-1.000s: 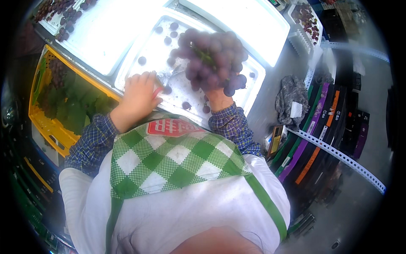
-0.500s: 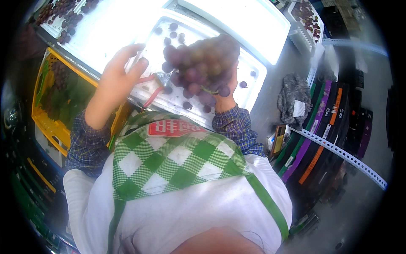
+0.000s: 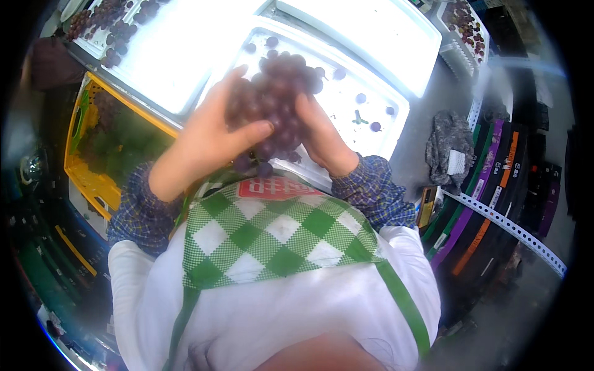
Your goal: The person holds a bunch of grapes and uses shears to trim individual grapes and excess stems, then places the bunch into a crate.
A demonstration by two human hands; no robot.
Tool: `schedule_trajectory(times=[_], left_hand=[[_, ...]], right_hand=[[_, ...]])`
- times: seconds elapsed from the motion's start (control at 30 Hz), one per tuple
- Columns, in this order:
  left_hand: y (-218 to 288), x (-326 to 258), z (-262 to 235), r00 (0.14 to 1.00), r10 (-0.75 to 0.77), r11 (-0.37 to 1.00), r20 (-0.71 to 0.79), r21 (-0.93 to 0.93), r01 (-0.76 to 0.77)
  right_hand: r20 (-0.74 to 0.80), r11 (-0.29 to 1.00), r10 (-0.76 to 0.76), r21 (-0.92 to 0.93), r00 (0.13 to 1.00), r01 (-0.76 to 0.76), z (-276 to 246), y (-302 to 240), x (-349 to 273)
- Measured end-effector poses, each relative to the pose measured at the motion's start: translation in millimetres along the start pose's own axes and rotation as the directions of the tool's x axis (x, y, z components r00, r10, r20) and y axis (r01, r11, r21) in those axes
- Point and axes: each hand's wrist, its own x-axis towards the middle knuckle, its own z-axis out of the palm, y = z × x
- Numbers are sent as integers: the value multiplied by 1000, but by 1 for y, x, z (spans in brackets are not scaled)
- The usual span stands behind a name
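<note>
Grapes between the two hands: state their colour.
The grapes are dark purple with a reddish tinge, clearest in the head view.

We see a grey floor (image 3: pixel 507 300) at the lower right, blurred in places. Nearer in on that side, a row of dark boxes (image 3: pixel 489 179) with purple, orange and green edges stands close together, and a white perforated metal bar (image 3: pixel 510 226) slants across them. Strong white light washes out the upper middle, while the lower left looks dim to us.
</note>
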Motion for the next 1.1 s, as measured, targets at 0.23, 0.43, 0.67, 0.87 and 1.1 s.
schedule_trajectory(times=[0.23,0.43,0.67,0.87,1.1], left_hand=[[-3,-23,13,922,382,870,-68,362,-333],[6,-20,13,922,388,849,-16,395,-351],[3,-13,1,992,125,992,14,9,-125],[-37,6,-14,970,-59,992,-238,91,83],[-81,-13,31,995,-97,523,13,851,40]], right_hand=[[44,996,-83,41,996,81,4,16,-4],[18,986,-96,142,995,92,-1,30,-8],[-5,977,-41,208,999,41,-30,30,-9],[136,778,140,598,981,-193,-90,31,-8],[124,777,271,558,955,-293,-130,21,-27]])
